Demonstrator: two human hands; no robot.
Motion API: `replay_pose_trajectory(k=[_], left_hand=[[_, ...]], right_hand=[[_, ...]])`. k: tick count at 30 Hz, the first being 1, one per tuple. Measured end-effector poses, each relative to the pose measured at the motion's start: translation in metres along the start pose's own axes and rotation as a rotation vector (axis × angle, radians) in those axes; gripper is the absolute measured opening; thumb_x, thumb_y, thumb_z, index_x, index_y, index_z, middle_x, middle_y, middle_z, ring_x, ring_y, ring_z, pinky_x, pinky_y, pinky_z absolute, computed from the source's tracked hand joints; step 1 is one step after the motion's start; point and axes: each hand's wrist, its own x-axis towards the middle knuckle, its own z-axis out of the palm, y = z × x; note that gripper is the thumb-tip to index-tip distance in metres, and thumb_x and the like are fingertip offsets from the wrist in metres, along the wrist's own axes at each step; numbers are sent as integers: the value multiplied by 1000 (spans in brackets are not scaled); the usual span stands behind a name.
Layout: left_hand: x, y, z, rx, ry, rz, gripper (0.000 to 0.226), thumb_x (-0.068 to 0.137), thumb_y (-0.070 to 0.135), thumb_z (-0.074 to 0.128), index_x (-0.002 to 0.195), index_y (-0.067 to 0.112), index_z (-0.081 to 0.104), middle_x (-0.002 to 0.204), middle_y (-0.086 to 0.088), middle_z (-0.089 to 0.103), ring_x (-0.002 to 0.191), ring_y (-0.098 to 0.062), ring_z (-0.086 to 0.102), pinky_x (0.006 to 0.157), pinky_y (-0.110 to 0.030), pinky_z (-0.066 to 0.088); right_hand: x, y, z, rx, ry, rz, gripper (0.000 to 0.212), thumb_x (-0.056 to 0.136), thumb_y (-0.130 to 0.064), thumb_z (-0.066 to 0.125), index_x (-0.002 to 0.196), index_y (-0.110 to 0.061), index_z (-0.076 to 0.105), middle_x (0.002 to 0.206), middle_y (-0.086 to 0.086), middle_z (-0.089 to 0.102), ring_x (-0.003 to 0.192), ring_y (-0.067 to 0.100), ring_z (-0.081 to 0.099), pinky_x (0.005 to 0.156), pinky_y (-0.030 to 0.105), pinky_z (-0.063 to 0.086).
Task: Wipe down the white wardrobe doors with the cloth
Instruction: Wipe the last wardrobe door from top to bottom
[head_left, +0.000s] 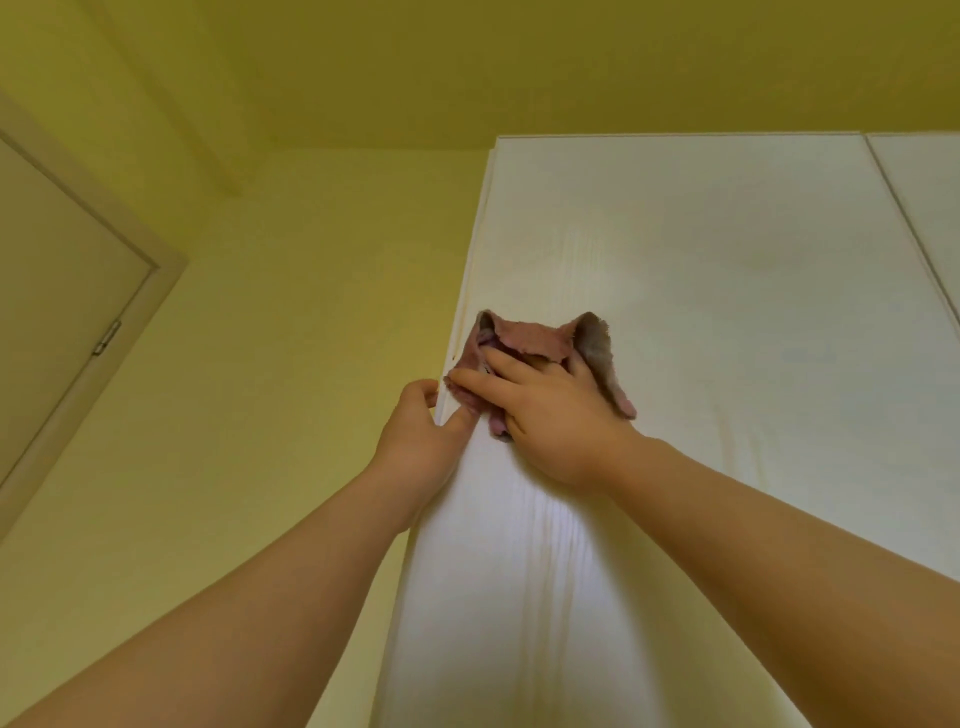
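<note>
**Cloth (524, 340) pressed high on the wardrobe door (675, 249)**

Head view, looking up: yellow wall (311, 260) and room door (62, 291) to the left, second door (930, 197) far right. Cloth crumpled, wider than tall, near the wardrobe door's left edge, under the right hand (550, 415), fingers flat and spread. Left hand (421, 441) curled round that edge, just beside.

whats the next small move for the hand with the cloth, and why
Probably slide the right hand, pressed flat on the cloth, upward along the wardrobe door toward its top edge. The cloth sits by the door's left edge with a broad stretch of white panel above it, and the left hand grips that edge, which should steady the door.
</note>
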Motion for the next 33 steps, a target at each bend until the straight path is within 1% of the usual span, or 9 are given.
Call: replay_pose_trajectory(k=[3,6,11,16,20,22,25,30,33], left_hand=[[3,2,-5,31,-42,-9,35,91,38,59,115,21,41,96,12,51,86,-4,53,70,-19,44],[12,4,-11,74,-79,-23,34,89,39,62,107,20,41,107,2,59,98,-19,60,81,-33,50],[13,1,-16,49,-100,-23,35,86,39,65,106,21,42,107,3,57,98,-19,61,85,-37,51],[12,0,-17,35,-104,-16,32,87,38,64,103,21,42,101,6,54,98,-19,60,84,-37,52],[10,6,-17,74,-101,-9,34,87,39,63,105,20,42,97,7,53,97,-19,59,81,-34,50],[11,8,-19,85,-104,-33,35,88,39,64,105,19,41,95,6,52,97,-20,58,84,-36,51],[11,9,-18,53,-91,-55,36,87,37,65,108,19,41,98,5,52,99,-20,57,88,-39,51],[4,11,-7,44,2,114,62,90,21,62,143,24,30,123,13,44,102,-12,51,84,-25,42],[6,8,2,176,-11,260,64,95,14,49,150,25,17,147,7,35,131,-15,40,108,-26,30]], right_hand=[[14,1,-4,-30,-63,2,52,91,-32,21,141,-35,31,147,-9,28,136,21,19,107,44,8],[42,12,-17,-32,-75,131,48,97,-24,32,142,-39,26,149,-12,22,140,18,9,107,49,13],[56,5,-11,20,15,218,45,94,-17,34,135,-35,38,142,-8,34,137,22,17,106,50,15],[47,7,-7,73,51,46,43,95,-14,36,135,-27,43,137,-8,43,126,18,37,97,13,10],[70,12,-14,-15,0,375,51,97,-27,27,145,-38,13,155,-5,12,141,24,9,109,50,5],[71,3,-13,10,-49,396,51,96,-30,26,145,-40,13,156,-5,6,142,25,4,109,57,1],[58,4,-9,-54,-67,283,45,98,-35,20,142,-46,19,156,-11,8,139,26,17,108,60,-2],[49,16,-8,-31,-9,449,46,99,-40,18,144,-44,10,157,-8,5,142,25,10,108,60,-3],[38,13,-6,-26,50,419,46,100,-36,20,145,-41,12,156,-6,8,140,26,16,110,48,7]])
